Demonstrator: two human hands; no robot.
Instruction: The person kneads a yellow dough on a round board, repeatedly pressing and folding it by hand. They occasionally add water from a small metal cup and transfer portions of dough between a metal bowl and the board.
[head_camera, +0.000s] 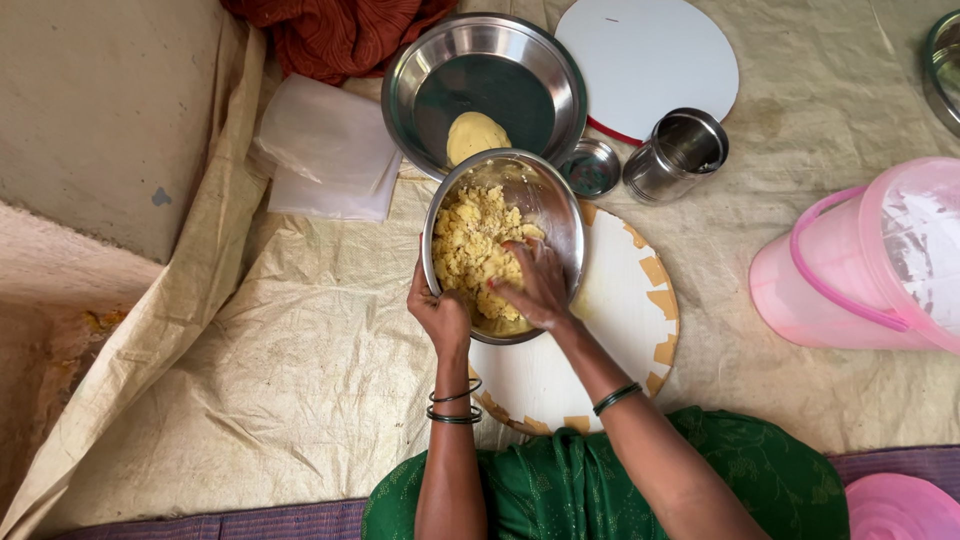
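While the left hand (438, 312) grips the near rim of the steel bowl (555, 205), fingers closed on it, the right hand (535, 285) presses half-curled fingers into the crumbly yellow dough (465, 245) inside. The bowl rests on a round white board (620, 300) on the floor sheet (300, 340). For even mixing, keep the rim steadied and fold loose crumbs from the wall inward.

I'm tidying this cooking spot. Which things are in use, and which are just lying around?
In use: left hand holding the steel bowl; right hand in the yellow dough; round board underneath.

Lying about: larger bowl with dough disc, steel tumbler, small lid, pink bucket, plastic sheets.
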